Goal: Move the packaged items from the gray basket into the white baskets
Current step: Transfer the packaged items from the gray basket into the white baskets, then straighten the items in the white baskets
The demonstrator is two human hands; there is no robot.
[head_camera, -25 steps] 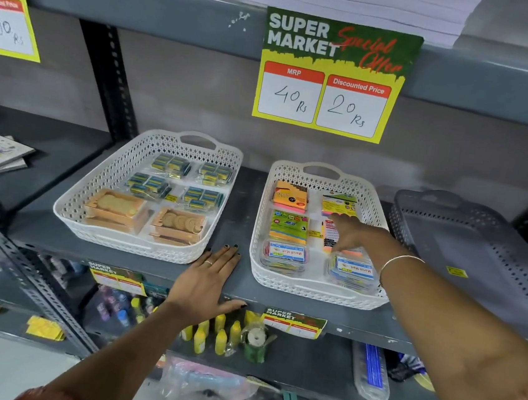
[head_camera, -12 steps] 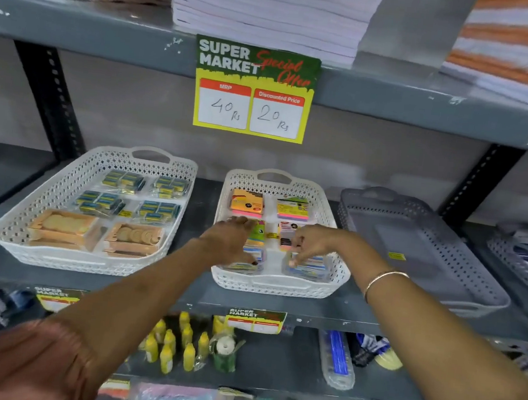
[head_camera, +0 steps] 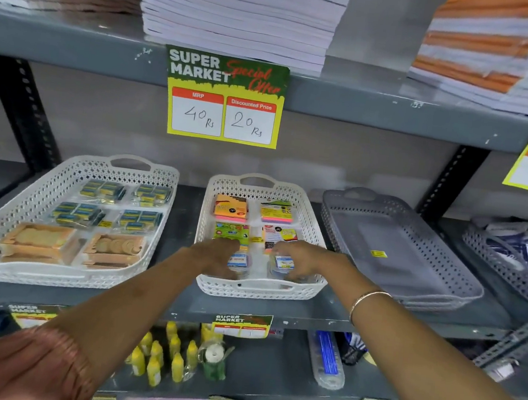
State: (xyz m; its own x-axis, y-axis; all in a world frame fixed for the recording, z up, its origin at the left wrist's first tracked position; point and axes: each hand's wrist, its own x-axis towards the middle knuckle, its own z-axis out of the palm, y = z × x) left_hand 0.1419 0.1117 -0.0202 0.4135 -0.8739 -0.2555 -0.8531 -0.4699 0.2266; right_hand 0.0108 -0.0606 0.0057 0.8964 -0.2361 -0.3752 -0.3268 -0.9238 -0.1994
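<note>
We saw both hands reaching into the middle white basket [head_camera: 258, 292], which sat near the front edge of the shelf [head_camera: 309, 315]. The left hand [head_camera: 217, 257] lay palm down over a small clear packet [head_camera: 239, 260] at the basket's front left, fingers curled loosely on it — whether it actually gripped the packet we could not tell. The right hand [head_camera: 302, 261] cupped a second clear packet [head_camera: 283, 263] at the front right, fingers bent around its sides; a thin bangle [head_camera: 366, 300] circled that wrist. Behind the hands, four bright sticky-note packs [head_camera: 231, 206] lay in two rows in the same basket. The left white basket [head_camera: 37, 270] held blue-and-yellow packets and tan wooden pieces. The gray basket [head_camera: 408, 299] stood just beside the middle one toward the shelf's right end — only a small yellow sticker [head_camera: 378, 253] showed on its floor.
</note>
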